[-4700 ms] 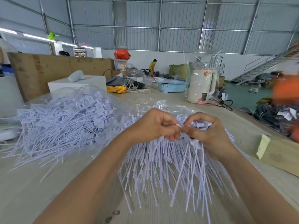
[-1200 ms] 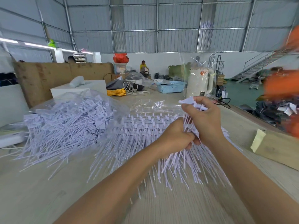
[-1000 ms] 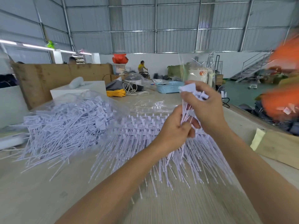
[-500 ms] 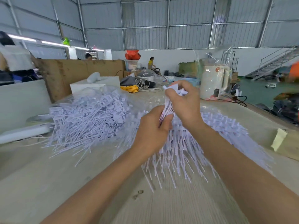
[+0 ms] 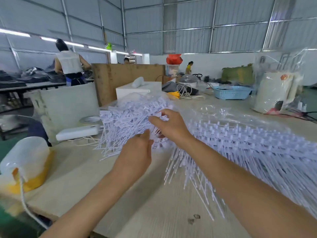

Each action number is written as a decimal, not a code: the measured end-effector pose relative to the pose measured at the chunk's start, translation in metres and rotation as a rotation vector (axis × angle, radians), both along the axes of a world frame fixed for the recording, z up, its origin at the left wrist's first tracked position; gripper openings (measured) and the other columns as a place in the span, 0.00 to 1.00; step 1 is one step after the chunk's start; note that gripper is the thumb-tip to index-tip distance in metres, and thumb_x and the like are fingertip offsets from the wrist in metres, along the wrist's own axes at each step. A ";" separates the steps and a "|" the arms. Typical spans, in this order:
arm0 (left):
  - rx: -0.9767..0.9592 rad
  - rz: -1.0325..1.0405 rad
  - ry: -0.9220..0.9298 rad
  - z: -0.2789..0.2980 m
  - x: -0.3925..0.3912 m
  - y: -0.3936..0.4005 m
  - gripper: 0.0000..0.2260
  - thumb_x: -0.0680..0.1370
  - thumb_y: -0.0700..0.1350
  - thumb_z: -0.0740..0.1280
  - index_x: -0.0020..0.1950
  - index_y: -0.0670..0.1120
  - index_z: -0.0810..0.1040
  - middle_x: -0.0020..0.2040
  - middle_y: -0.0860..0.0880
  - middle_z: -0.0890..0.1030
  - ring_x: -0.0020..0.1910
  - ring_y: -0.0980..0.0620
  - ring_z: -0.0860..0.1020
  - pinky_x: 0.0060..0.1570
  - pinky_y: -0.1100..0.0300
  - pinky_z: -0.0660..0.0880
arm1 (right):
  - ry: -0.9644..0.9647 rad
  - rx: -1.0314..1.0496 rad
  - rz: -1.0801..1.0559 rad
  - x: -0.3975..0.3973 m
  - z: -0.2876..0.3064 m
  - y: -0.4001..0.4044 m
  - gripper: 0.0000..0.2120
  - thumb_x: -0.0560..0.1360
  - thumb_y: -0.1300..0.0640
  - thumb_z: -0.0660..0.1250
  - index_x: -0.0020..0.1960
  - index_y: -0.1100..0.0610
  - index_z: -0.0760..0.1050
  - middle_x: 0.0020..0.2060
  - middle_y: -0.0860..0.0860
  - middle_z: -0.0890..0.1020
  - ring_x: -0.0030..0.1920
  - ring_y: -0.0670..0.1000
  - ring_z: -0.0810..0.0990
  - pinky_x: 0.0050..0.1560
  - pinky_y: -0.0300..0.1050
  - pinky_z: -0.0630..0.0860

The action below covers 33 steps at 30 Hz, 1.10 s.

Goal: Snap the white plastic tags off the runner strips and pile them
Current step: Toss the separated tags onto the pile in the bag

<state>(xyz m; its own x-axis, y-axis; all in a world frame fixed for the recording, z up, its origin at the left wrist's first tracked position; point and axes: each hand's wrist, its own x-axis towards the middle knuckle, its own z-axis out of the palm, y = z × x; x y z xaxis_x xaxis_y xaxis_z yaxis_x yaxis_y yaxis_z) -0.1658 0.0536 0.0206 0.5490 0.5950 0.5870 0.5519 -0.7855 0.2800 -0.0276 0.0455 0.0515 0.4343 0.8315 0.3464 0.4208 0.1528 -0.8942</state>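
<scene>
Head-camera view of a wooden worktable (image 5: 154,208) in a large metal-walled shed: a person's two bare forearms are reaching out from the near edge toward heaps of white plastic tags. The left hand (image 5: 137,157) is hovering above the table with its fingers straight and relaxed, holding nothing that can be seen, its fingertips just beside the near edge of the pile of loose tags (image 5: 130,121). The right hand (image 5: 169,126) is stretching a little farther, fingers spread loosely over that pile; whether any tags are leaving its palm cannot be told, since the underside is hidden. Judging by the reach, the hands are delivering a snapped-off batch to the heap, which is sitting on clear plastic sheeting, probably to keep the pieces gathered. To the right, the runner strips (image 5: 248,134), their tags not yet snapped off, are lying fanned across the table, tails pointing toward the worker so each row is within easy reach, with much of the stock apparently unworked. At the table's left corner a translucent jug (image 5: 25,155) is standing. Farther back, a blue basket (image 5: 231,91) and a wrapped kettle (image 5: 274,90) are resting on the table, and another worker (image 5: 69,64) is standing at a distant bench.
</scene>
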 end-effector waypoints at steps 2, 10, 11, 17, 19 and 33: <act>-0.020 0.032 0.049 0.002 -0.003 0.019 0.12 0.81 0.42 0.57 0.61 0.38 0.72 0.49 0.38 0.79 0.50 0.39 0.76 0.43 0.55 0.65 | -0.022 -0.047 -0.009 0.002 -0.004 0.015 0.16 0.74 0.45 0.68 0.41 0.58 0.71 0.39 0.49 0.75 0.33 0.38 0.76 0.36 0.33 0.73; -0.088 -0.040 0.175 0.003 0.046 0.091 0.11 0.82 0.39 0.55 0.55 0.33 0.73 0.48 0.34 0.78 0.47 0.38 0.76 0.45 0.53 0.67 | 0.185 -0.146 -0.238 0.040 -0.003 0.043 0.29 0.78 0.57 0.62 0.76 0.55 0.54 0.70 0.55 0.67 0.64 0.57 0.72 0.55 0.48 0.71; -0.088 -0.051 0.165 0.001 0.056 0.096 0.11 0.82 0.39 0.55 0.55 0.33 0.73 0.48 0.33 0.78 0.48 0.38 0.76 0.46 0.51 0.69 | 0.166 -0.138 -0.240 0.043 -0.004 0.044 0.30 0.78 0.60 0.62 0.76 0.55 0.53 0.70 0.56 0.67 0.66 0.58 0.70 0.55 0.47 0.70; 0.047 0.125 0.241 -0.015 0.092 0.115 0.11 0.81 0.39 0.55 0.60 0.37 0.70 0.58 0.37 0.70 0.54 0.40 0.72 0.48 0.55 0.67 | -0.098 -0.144 -0.232 0.054 -0.007 0.042 0.31 0.74 0.67 0.61 0.75 0.57 0.56 0.69 0.57 0.67 0.64 0.58 0.71 0.54 0.48 0.74; 0.142 0.224 0.274 -0.021 0.094 0.117 0.14 0.81 0.44 0.55 0.64 0.39 0.68 0.63 0.39 0.67 0.59 0.40 0.68 0.55 0.51 0.67 | -0.220 -0.215 -0.222 0.056 -0.008 0.041 0.33 0.73 0.66 0.63 0.75 0.58 0.55 0.70 0.58 0.65 0.65 0.60 0.70 0.56 0.49 0.73; 0.194 0.317 0.551 -0.024 0.097 0.115 0.32 0.82 0.58 0.47 0.76 0.40 0.40 0.74 0.42 0.56 0.71 0.43 0.57 0.65 0.46 0.61 | -0.740 -0.556 -0.158 0.059 -0.023 0.022 0.34 0.75 0.57 0.67 0.75 0.59 0.54 0.70 0.59 0.60 0.68 0.60 0.65 0.64 0.48 0.67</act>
